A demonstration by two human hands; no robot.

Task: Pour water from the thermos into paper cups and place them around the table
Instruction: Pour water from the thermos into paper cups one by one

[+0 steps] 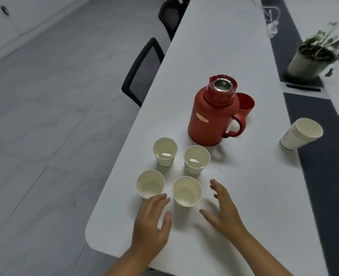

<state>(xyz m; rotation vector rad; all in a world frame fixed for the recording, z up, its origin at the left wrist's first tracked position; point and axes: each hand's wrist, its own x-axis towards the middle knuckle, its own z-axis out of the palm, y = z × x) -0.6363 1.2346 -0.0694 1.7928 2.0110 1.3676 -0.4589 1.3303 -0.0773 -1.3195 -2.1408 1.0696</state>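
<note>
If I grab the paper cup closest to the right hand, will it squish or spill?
Probably squishes: that paper cup looks thin-walled and open-topped. It seems to hold water, so a hard squeeze might spill it. It's likely light and easily tipped by the right hand.

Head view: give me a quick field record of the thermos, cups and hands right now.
thermos: red, upright, mouth uncovered
lid: red, lying behind the thermos
cups: four upright in a cluster
water: glint in the two far cups; near two unclear
cup stack: tilted, right of the thermos
left hand: open, beside the near-left cup
right hand: open, right of the near-right cup
table: white
</note>
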